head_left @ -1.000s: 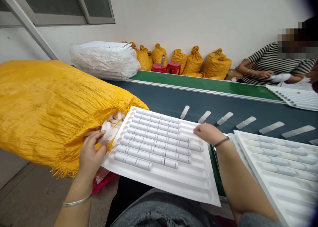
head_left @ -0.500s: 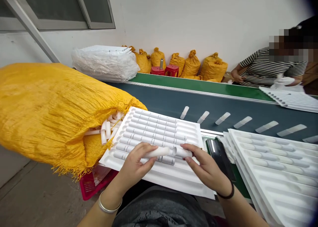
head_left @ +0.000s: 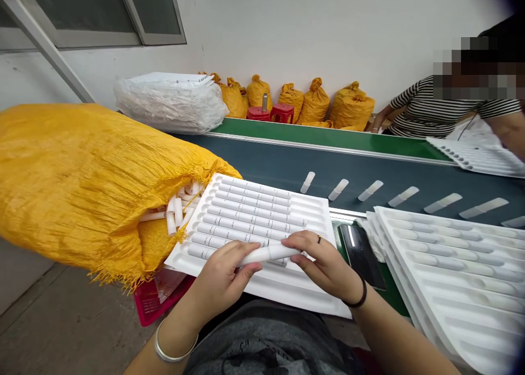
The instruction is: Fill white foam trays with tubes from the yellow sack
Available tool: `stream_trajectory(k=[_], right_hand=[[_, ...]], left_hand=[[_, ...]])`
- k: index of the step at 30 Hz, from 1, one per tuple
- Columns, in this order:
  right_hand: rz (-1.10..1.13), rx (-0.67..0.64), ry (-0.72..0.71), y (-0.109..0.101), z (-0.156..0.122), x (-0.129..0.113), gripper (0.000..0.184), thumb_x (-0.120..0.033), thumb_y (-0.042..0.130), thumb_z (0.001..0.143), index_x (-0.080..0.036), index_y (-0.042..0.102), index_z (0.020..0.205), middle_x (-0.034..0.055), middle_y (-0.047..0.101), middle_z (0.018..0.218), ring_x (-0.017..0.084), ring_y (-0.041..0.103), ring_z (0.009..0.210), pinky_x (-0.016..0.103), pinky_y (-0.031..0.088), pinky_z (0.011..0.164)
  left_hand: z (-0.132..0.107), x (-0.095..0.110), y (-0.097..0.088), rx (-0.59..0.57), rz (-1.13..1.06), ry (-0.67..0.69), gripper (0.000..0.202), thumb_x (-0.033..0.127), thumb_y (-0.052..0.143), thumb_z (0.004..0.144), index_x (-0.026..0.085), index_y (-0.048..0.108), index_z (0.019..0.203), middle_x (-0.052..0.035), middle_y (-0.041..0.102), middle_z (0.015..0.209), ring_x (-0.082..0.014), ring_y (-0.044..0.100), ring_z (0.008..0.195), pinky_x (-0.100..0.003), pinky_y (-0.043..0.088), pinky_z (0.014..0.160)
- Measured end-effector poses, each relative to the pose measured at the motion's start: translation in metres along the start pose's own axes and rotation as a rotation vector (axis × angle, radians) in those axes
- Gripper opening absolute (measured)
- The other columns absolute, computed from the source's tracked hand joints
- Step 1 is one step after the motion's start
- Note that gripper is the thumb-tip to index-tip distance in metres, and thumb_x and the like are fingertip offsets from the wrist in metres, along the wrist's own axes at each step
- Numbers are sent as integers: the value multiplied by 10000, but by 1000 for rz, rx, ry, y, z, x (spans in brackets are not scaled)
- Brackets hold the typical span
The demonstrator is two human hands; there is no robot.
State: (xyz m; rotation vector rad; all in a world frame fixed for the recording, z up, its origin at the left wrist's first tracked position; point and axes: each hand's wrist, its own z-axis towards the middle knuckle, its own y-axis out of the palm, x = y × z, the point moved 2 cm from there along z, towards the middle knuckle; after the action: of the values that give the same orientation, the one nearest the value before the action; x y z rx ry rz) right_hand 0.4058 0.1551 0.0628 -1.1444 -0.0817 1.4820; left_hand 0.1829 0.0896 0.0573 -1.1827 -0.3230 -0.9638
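A slim white plastic tube (head_left: 268, 253) lies level between my two hands, its two parts meeting end to end. My left hand (head_left: 227, 274) pinches the plain left part between thumb and fingers. On the right part, my right hand (head_left: 326, 265) has its thumb and fingers closed; a dark ring shows on one finger. Just beneath is a white grooved tray (head_left: 301, 296), where rows of printed white tubes (head_left: 246, 205) fill the upper and left grooves. My hands hide part of the lower rows.
A yellow woven sack (head_left: 94, 183) spills loose white tubes (head_left: 177, 214) at left. Right of the tray are a black phone (head_left: 361, 257) and stacked trays (head_left: 435, 304). Several tubes stand in line on the dark belt (head_left: 279, 164). Across it sits a person in stripes (head_left: 430, 110).
The two tube parts, slightly apart before, now meet end to end as my right hand has moved left. The person across has shifted their arms.
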Motion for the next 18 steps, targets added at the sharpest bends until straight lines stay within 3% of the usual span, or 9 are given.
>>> stream_trajectory(k=[5, 10, 18], right_hand=[[82, -6, 189, 7, -2, 6, 270, -252, 509, 940, -212, 578, 1198, 79, 683, 990, 165, 635, 845, 281, 516, 748], [392, -43, 494, 16, 0, 10, 328, -418, 469, 946, -166, 647, 1058, 46, 647, 765, 130, 585, 662, 239, 485, 599], [746, -46, 886, 35, 5, 17, 439, -568, 538, 845, -136, 614, 813, -45, 452, 505, 60, 341, 415, 195, 265, 397]], left_hand=[[-2, 1, 3, 31, 137, 98, 372, 175, 551, 900, 172, 499, 1269, -88, 641, 1008, -187, 595, 950, -306, 509, 843], [-2, 0, 5, 55, 281, 223, 432, 136, 544, 895, 160, 440, 1313, -99, 641, 985, -210, 592, 911, -352, 526, 813], [-6, -8, 8, 49, 453, 309, 434, 96, 566, 869, 107, 446, 1286, -111, 641, 939, -218, 585, 834, -368, 534, 740]])
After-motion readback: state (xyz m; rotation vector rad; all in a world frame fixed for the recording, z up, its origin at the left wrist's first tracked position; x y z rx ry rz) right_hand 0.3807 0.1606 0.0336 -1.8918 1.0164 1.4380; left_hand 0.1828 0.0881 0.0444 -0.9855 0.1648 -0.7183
